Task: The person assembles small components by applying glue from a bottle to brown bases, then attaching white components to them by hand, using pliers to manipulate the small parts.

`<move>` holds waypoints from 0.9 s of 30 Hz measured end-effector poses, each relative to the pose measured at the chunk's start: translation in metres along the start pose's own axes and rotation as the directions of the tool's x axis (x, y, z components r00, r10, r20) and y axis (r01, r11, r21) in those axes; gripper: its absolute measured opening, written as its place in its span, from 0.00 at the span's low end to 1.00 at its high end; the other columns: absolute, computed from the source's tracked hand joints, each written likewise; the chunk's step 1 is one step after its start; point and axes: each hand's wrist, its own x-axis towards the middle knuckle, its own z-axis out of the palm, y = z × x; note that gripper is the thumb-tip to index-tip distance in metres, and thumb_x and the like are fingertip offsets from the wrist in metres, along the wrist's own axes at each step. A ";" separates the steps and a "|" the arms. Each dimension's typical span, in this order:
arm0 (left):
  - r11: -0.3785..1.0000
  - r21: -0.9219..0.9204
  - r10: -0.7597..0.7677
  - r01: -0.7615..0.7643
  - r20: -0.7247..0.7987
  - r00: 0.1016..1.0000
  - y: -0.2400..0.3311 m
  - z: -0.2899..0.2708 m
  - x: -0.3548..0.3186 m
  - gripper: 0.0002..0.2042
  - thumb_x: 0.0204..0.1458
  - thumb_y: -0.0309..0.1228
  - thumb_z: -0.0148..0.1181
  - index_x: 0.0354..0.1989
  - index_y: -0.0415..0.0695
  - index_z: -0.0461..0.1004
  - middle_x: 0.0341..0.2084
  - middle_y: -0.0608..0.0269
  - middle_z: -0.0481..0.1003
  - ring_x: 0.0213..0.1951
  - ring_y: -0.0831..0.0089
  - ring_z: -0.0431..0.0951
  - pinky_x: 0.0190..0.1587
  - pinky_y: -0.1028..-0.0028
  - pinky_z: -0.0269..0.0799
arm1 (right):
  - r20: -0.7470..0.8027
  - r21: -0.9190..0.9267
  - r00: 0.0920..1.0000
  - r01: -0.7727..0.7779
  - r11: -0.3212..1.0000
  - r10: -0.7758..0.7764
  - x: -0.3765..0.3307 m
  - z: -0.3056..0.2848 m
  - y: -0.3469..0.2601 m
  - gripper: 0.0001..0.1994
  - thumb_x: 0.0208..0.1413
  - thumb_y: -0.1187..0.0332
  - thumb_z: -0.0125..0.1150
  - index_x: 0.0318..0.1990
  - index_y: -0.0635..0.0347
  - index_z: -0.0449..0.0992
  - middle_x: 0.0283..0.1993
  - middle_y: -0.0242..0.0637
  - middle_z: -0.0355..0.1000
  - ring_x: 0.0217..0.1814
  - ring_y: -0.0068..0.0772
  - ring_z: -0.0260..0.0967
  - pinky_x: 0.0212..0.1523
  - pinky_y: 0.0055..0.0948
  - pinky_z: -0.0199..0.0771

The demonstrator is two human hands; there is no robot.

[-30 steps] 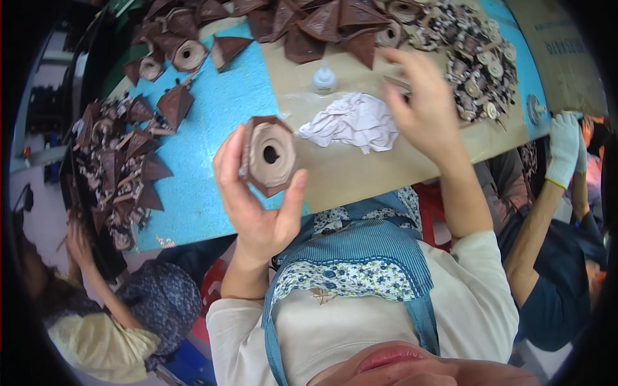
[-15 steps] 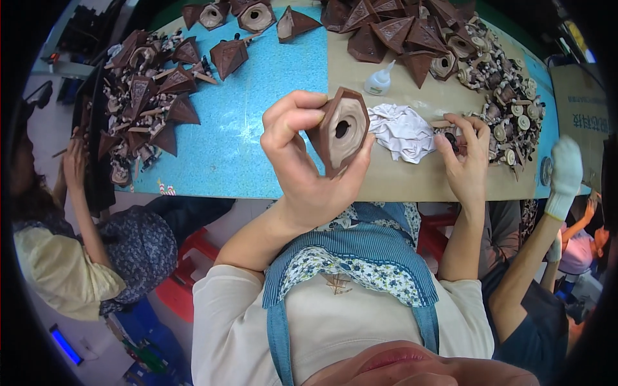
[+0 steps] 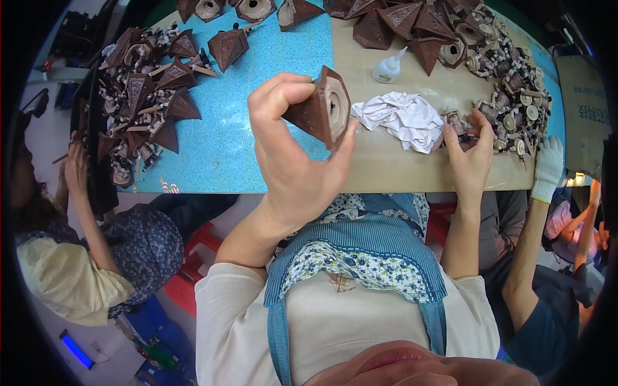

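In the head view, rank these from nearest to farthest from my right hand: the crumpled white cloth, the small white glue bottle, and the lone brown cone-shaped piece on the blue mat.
From the right hand:
1. Crumpled white cloth, just left of it.
2. Small white glue bottle, farther up-left.
3. Lone brown cone-shaped piece, far left on the blue mat.

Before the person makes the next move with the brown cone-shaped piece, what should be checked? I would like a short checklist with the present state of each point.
1. Left hand has a firm grip on the brown cone-shaped piece: ok, fingers wrap its body, thumb at the rim.
2. Open end of the piece faces the person: ok, the hole shows.
3. Right hand has a small part: ok, fingertips are on one at the pile's edge.
4. Glue bottle stands upright within reach: ok.
5. White cloth is apart from the glue bottle: ok.
6. Glue already inside the piece: cannot tell.
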 end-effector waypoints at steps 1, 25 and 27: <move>1.000 0.003 0.003 -0.003 0.006 1.000 -0.003 0.000 0.000 0.33 0.33 0.17 0.71 0.49 0.38 0.59 0.45 0.49 0.64 0.45 0.59 0.68 0.43 0.69 0.67 | -0.032 -0.154 0.996 0.073 0.985 -0.079 -0.001 0.001 0.000 0.24 0.46 0.64 0.70 0.47 0.68 0.71 0.45 0.48 0.68 0.47 0.44 0.64 0.52 0.38 0.64; 0.949 0.105 0.314 -0.297 -0.378 0.871 -0.006 0.017 0.007 0.39 0.33 0.26 0.78 0.47 0.50 0.50 0.48 0.56 0.59 0.41 0.54 0.78 0.56 0.49 0.64 | 0.180 0.835 0.979 -0.202 0.512 0.093 0.005 -0.027 -0.005 0.20 0.49 0.81 0.65 0.50 0.65 0.67 0.43 0.36 0.71 0.42 0.24 0.70 0.44 0.23 0.71; 0.952 0.094 0.305 -0.292 -0.376 0.875 -0.006 0.016 0.004 0.39 0.33 0.26 0.78 0.47 0.50 0.50 0.48 0.56 0.59 0.41 0.54 0.78 0.57 0.49 0.64 | 0.206 0.851 0.978 -0.193 0.489 0.028 0.006 -0.027 -0.016 0.19 0.50 0.80 0.65 0.49 0.65 0.67 0.43 0.35 0.71 0.42 0.24 0.70 0.45 0.24 0.71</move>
